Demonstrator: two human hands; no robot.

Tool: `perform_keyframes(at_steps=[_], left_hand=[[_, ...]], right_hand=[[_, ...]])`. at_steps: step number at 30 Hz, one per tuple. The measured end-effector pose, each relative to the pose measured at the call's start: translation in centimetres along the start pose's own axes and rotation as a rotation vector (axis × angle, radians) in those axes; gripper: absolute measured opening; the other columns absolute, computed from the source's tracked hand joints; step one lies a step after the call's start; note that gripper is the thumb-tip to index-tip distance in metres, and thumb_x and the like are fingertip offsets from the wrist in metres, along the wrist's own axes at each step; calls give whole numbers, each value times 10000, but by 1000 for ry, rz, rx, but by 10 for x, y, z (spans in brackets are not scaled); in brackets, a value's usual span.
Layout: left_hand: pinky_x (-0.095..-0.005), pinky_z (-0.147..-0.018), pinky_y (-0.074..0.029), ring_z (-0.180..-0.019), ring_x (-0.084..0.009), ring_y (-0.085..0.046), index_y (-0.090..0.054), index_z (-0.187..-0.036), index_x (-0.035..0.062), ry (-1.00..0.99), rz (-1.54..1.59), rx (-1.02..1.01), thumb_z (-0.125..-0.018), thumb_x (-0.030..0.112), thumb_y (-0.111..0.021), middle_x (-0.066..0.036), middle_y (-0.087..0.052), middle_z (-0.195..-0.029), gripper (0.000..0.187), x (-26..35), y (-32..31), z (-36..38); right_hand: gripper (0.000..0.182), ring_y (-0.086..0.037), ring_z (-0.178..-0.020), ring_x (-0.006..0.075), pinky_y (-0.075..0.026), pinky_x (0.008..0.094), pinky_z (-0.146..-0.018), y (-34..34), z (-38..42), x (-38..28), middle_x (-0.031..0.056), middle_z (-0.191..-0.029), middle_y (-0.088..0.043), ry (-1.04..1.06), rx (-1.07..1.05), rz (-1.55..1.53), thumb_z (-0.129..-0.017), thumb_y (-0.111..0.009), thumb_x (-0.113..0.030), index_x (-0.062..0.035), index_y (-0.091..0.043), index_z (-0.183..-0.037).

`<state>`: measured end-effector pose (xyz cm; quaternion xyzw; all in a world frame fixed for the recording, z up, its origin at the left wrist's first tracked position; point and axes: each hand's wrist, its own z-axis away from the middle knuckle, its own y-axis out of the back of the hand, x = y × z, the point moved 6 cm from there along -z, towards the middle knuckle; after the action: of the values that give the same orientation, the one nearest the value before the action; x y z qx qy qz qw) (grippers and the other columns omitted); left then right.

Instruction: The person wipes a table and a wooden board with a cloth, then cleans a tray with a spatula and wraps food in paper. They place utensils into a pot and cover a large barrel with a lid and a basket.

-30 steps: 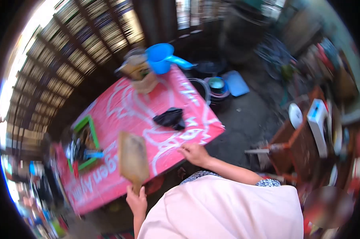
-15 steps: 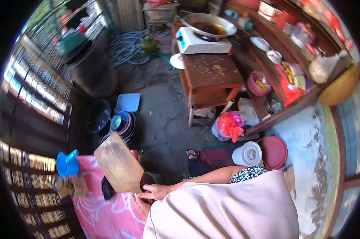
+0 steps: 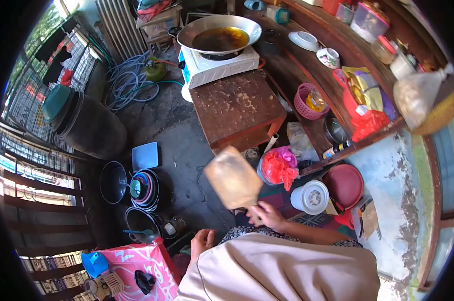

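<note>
Looks like a carrying step imo: right hand [image 3: 268, 216] is wrapped round the handle of the wooden board [image 3: 233, 177], held up near the brown table [image 3: 239, 103]. Left hand [image 3: 202, 243] is half curled, seemingly empty. Next move probably needs a firm grip.
</note>
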<state>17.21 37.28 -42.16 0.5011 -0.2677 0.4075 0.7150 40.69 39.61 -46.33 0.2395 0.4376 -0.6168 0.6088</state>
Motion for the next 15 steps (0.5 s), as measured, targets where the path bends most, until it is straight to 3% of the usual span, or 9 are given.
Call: perform_keyframes(at_steps=[1,4,6,8,12,15], left_hand=[[-304,-572,-459,-626,-209,-592,-615,-833,21,-17,-18,-4,-809,180,-552,-138,-593,-717,173,-17,-2,-6],[-326,-618,-472,-696,-254,-607,-603,-843,38,130,-84,-42,-794,222,-559,-143,-605,-752,195,-63,-1,-7],[-342,-643,-471,-731,-268,-604,-596,-845,43,216,-170,-86,-790,248,-554,-144,-608,-774,216,-95,-1,0],[-373,-700,-461,-810,-284,-595,-587,-848,54,329,-332,-199,-775,298,-543,-144,-614,-821,259,-114,-4,6],[-353,-709,-465,-813,-270,-599,-587,-862,37,334,-143,-215,-766,281,-560,-130,-621,-821,263,-128,-8,23],[-335,-685,-479,-784,-251,-610,-588,-857,31,479,-160,-190,-765,258,-572,-125,-623,-806,245,-122,-6,19]], right_hand=[[254,-599,-635,156,-482,265,-495,23,0,7,98,-817,-593,-60,103,33,-888,-435,-251,-25,-479,-995],[238,-594,-626,154,-474,253,-455,82,-24,32,79,-767,-592,-246,326,42,-877,-456,-248,-31,-478,-972],[236,-591,-615,151,-472,255,-449,116,-67,51,73,-758,-587,-261,394,-30,-876,-458,-256,-37,-487,-958],[241,-586,-603,145,-469,255,-440,139,-120,55,63,-742,-581,-191,427,-51,-875,-459,-262,-39,-498,-959],[263,-587,-542,147,-442,272,-388,187,-237,59,59,-691,-595,-129,507,-82,-853,-499,-303,-44,-532,-883],[286,-594,-569,151,-449,268,-428,209,-307,52,47,-713,-599,-94,539,-99,-833,-523,-343,-67,-524,-909]])
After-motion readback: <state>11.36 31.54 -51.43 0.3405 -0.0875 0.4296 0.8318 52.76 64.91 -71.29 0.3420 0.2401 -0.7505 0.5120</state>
